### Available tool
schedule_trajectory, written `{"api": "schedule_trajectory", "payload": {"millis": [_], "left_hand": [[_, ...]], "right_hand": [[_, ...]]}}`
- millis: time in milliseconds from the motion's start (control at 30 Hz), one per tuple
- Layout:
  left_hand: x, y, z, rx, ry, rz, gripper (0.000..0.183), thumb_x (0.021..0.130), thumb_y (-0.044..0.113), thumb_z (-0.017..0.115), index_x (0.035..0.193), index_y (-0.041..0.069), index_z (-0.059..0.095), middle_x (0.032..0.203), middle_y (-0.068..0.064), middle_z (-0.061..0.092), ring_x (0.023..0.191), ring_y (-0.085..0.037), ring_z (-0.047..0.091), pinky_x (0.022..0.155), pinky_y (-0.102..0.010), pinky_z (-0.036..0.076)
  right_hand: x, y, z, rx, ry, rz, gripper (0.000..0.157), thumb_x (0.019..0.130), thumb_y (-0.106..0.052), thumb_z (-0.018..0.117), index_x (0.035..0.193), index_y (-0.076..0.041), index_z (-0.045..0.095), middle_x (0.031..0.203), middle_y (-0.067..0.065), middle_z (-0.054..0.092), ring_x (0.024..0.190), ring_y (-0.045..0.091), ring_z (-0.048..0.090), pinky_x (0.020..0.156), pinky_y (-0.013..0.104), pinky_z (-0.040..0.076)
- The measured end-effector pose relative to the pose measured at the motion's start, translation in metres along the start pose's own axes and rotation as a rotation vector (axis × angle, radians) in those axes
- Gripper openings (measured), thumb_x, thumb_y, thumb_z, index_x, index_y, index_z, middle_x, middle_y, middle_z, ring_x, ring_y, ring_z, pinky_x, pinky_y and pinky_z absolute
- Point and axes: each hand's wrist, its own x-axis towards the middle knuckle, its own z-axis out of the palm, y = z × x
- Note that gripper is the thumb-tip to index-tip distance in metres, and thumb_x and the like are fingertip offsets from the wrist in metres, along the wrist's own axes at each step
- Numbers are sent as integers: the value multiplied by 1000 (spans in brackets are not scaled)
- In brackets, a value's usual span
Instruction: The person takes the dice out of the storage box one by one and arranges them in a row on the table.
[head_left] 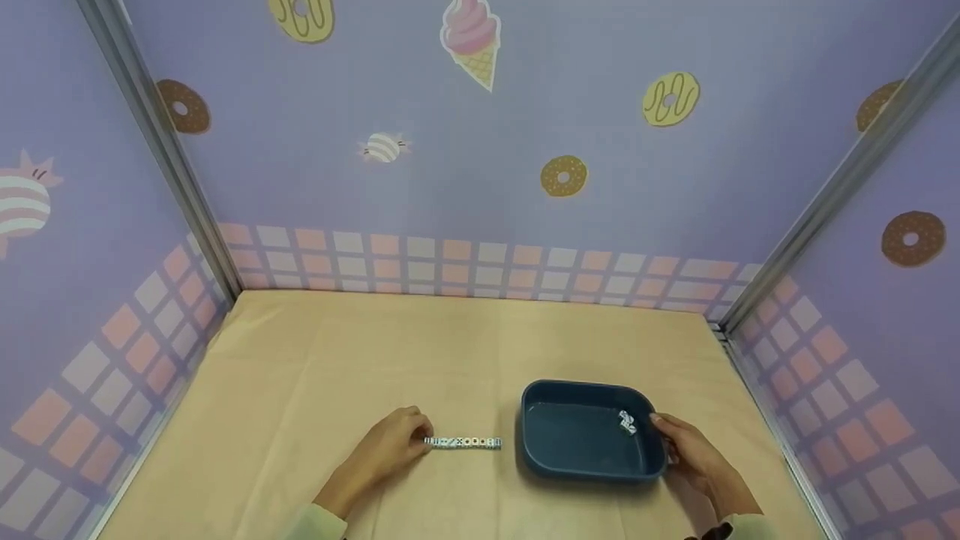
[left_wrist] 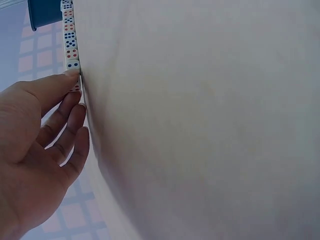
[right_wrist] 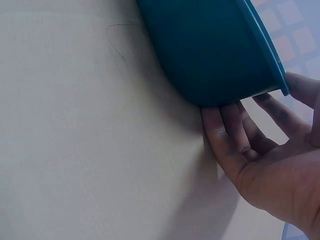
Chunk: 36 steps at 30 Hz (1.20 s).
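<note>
On the tan tabletop (head_left: 375, 337), I see the row of dice (head_left: 463, 443) extending rightward from the nearer left hand (head_left: 391, 445), its long axis pointing toward the blue container (head_left: 574, 442), a gap between. Left thumb and forefinger pinch its end; the right hand (head_left: 697, 455) grips the container, thumb at the rim.

Right fingers (right_wrist: 222, 142) on teal tub (right_wrist: 215, 55), thumb (right_wrist: 304, 89) at rim (right_wrist: 271, 50).

A straight row of white dice (head_left: 463, 443) with red and blue pips lies crosswise on the table (head_left: 360, 360), faces touching. Just right of it, a dark teal, round-cornered basin (head_left: 574, 442) faces open side up, small white dice (head_left: 627, 422) clustered inside near its right wall.
</note>
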Motion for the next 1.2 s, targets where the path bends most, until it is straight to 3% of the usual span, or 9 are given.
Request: {"api": "schedule_trajectory", "payload": {"millis": [300, 533, 600, 667, 767, 800, 900, 1033, 1200], "left_hand": [[-2, -1, -1, -25, -26, 42, 16, 92, 16, 84, 104, 12, 74, 104, 4, 65, 98, -17, 61, 92, -38, 57], [5, 17, -10, -76, -56, 11, 45, 92, 27, 84, 125, 2, 69, 118, -6, 65, 111, -28, 65, 99, -45, 56], [14, 29, -10, -82, -47, 32, 49, 94, 31, 83, 130, 2, 67, 123, -6, 64, 115, -30, 65, 100, -46, 56], [24, 44, -7, -85, -29, 60, 48, 96, 33, 81, 133, 5, 67, 128, -4, 64, 121, -28, 63, 102, -46, 55], [41, 71, 0, -73, 20, 124, 47, 97, 34, 80, 133, 8, 67, 129, 1, 63, 125, -24, 60, 107, -43, 52], [46, 80, 4, -75, 37, 146, 46, 97, 33, 80, 133, 8, 67, 129, 1, 63, 126, -22, 59, 108, -41, 51], [60, 112, 15, -66, 72, 217, 46, 96, 33, 81, 133, 10, 68, 128, 2, 63, 125, -19, 59, 109, -36, 50], [80, 151, 34, -82, 93, 269, 48, 97, 37, 80, 135, 12, 67, 132, 3, 63, 126, -15, 58, 108, -31, 51], [106, 181, 70, -121, 146, 260, 45, 98, 39, 78, 135, 16, 68, 133, 6, 63, 127, -12, 59, 107, -30, 50]], "right_hand": [[2, 0, 0, -28, 18, 12, 56, 110, -37, 58, 150, 1, 50, 88, -1, 46, 74, 15, 38, 67, 30, 40], [4, 3, 4, -22, 21, 31, 57, 110, -35, 58, 152, 3, 47, 94, 1, 48, 80, 16, 41, 70, 32, 42], [4, 3, 4, -24, 28, 36, 58, 111, -35, 57, 152, 3, 47, 97, 3, 50, 84, 17, 43, 71, 32, 43], [4, 2, 3, -34, 22, 37, 61, 110, -37, 57, 155, 4, 44, 112, 11, 58, 96, 20, 51, 80, 34, 49], [3, 1, 4, -40, 19, 30, 64, 110, -38, 58, 155, 5, 44, 119, 13, 57, 100, 22, 51, 83, 36, 50], [2, 1, 4, -42, 16, 27, 64, 110, -38, 58, 155, 5, 43, 119, 13, 57, 100, 22, 51, 83, 35, 50], [1, 1, 4, -22, 26, 22, 58, 110, -34, 57, 152, 5, 47, 97, 3, 50, 80, 16, 42, 69, 31, 42], [2, 1, 3, -16, 32, 23, 58, 110, -35, 58, 152, 4, 47, 92, 1, 48, 75, 15, 39, 67, 30, 42], [2, 1, 2, -34, 23, 20, 64, 109, -41, 59, 153, 3, 47, 110, 8, 54, 89, 18, 48, 79, 36, 51]]}}
